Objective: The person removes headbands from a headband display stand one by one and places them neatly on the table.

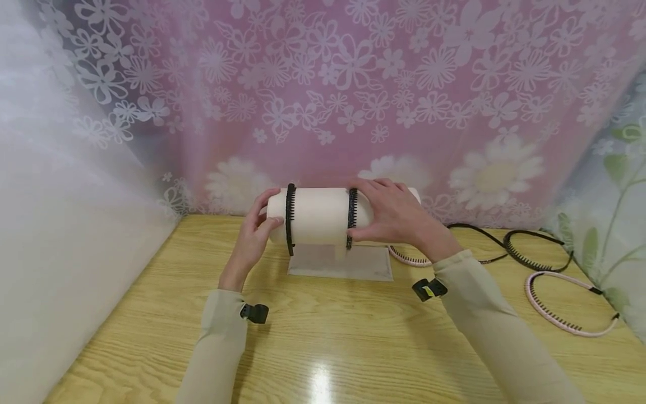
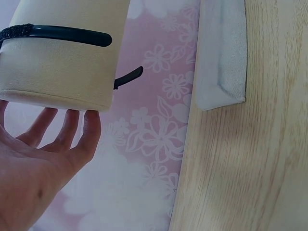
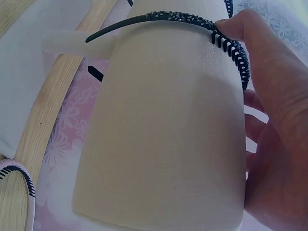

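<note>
A cream padded cylinder [image 1: 320,216] lies level on a headband display stand with a pale flat base [image 1: 323,268]. My left hand [image 1: 252,235] holds the cylinder's left end, its fingertips against the rim in the left wrist view. A black toothed headband [image 1: 290,219] sits round the cylinder close to that hand. Further right, my right hand [image 1: 396,216] grips a second black headband [image 1: 352,219] with a glittery, beaded surface, thumb at the front and fingers over the far side. In the right wrist view, my thumb presses this beaded headband [image 3: 183,17] against the cylinder [image 3: 159,120].
On the wooden table [image 1: 323,331] to the right lie black headbands [image 1: 530,259] and a pink toothed headband [image 1: 550,317]. Another pink headband [image 1: 411,260] is partly hidden behind my right arm. A pink floral curtain [image 1: 323,84] hangs behind the stand.
</note>
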A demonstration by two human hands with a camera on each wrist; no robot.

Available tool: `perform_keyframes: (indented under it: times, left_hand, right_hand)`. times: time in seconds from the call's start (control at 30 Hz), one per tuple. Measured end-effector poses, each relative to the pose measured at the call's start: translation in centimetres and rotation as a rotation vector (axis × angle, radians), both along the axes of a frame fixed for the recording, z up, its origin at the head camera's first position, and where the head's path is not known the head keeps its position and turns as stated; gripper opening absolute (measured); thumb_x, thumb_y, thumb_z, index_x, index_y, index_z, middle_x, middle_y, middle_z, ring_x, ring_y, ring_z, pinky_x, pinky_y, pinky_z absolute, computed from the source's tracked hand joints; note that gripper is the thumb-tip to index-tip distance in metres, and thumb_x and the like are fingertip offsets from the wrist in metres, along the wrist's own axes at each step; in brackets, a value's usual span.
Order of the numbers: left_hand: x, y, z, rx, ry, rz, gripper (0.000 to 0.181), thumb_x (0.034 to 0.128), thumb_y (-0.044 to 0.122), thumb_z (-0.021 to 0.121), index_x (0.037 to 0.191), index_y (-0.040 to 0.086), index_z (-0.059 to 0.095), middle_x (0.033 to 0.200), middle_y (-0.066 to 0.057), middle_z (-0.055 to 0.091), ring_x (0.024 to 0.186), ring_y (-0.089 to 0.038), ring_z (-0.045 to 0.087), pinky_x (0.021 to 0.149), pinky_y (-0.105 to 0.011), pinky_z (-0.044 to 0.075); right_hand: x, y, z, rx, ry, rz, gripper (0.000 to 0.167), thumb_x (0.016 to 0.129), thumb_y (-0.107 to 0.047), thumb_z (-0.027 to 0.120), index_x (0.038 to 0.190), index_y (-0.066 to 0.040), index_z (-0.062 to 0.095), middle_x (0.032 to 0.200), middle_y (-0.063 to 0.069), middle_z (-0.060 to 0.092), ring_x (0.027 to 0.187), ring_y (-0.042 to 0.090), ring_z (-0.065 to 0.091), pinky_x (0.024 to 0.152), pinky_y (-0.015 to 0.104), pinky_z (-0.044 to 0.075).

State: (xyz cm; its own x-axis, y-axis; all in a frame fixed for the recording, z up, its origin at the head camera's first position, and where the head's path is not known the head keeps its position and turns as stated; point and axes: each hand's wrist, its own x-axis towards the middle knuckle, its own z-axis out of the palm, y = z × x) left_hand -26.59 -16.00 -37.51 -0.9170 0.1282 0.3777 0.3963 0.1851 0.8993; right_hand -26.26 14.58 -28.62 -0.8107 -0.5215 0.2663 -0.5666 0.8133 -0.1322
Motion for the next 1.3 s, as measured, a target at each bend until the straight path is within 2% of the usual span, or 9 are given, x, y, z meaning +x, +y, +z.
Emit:
perform_keyframes:
  times: [0.23, 0.5, 0.73, 0.97, 1.13, 1.3]
  left_hand:
    - [0.1, 0.1, 0.1, -0.01, -0.012, 0.0, 0.054, 0.1013, 0.019, 0.054, 0.152, 0.036, 0.044, 0.153, -0.002, 0.045, 0.125, -0.032, 0.058, 0.092, -0.047, 0.052]
    - [0.0, -0.1, 0.2, -0.012, -0.005, 0.004, 0.053, 0.1012, 0.02, 0.055, 0.151, 0.037, 0.045, 0.153, 0.0, 0.045, 0.125, -0.032, 0.058, 0.093, -0.05, 0.052]
    - [0.0, 0.0, 0.1, -0.006, -0.004, -0.001, 0.053, 0.1013, 0.018, 0.055, 0.151, 0.034, 0.046, 0.153, -0.003, 0.047, 0.125, -0.033, 0.058, 0.094, -0.05, 0.052]
    - [0.0, 0.2, 0.2, -0.003, -0.018, -0.016, 0.053, 0.1016, 0.018, 0.054, 0.152, 0.033, 0.045, 0.155, 0.001, 0.044, 0.128, -0.033, 0.057, 0.096, -0.052, 0.051]
    - [-0.1, 0.1, -0.1, -0.003, -0.027, -0.008, 0.053, 0.1018, 0.018, 0.053, 0.151, 0.036, 0.045, 0.154, 0.001, 0.045, 0.127, -0.032, 0.057, 0.095, -0.048, 0.052]
    - [-0.3, 0.0, -0.1, -0.004, -0.009, -0.004, 0.054, 0.1015, 0.016, 0.053, 0.151, 0.036, 0.045, 0.153, -0.001, 0.046, 0.126, -0.032, 0.058, 0.094, -0.047, 0.052]
  right_hand:
    - [0.1, 0.3, 0.1, 0.004, 0.007, 0.004, 0.091, 0.077, -0.06, 0.078, 0.153, -0.026, 0.041, 0.149, 0.007, 0.056, 0.14, 0.038, 0.048, 0.111, 0.066, 0.036]
    - [0.2, 0.8, 0.2, 0.007, -0.001, -0.011, 0.094, 0.077, -0.06, 0.079, 0.155, -0.025, 0.04, 0.153, 0.008, 0.053, 0.142, 0.037, 0.045, 0.112, 0.066, 0.034]
    - [0.3, 1.2, 0.0, 0.0, -0.007, -0.003, 0.093, 0.078, -0.058, 0.079, 0.156, -0.026, 0.039, 0.154, 0.009, 0.052, 0.143, 0.039, 0.045, 0.113, 0.066, 0.033]
    - [0.4, 1.7, -0.2, 0.0, -0.017, -0.017, 0.095, 0.078, -0.059, 0.078, 0.157, -0.027, 0.036, 0.154, 0.008, 0.052, 0.143, 0.038, 0.044, 0.113, 0.066, 0.033]
    - [0.4, 1.7, -0.3, 0.001, -0.001, -0.02, 0.093, 0.077, -0.059, 0.079, 0.154, -0.026, 0.04, 0.151, 0.008, 0.054, 0.141, 0.038, 0.047, 0.111, 0.067, 0.034]
    - [0.5, 1.8, -0.1, -0.004, 0.005, -0.022, 0.09, 0.076, -0.056, 0.079, 0.152, -0.024, 0.042, 0.151, 0.01, 0.054, 0.14, 0.039, 0.048, 0.11, 0.068, 0.035]
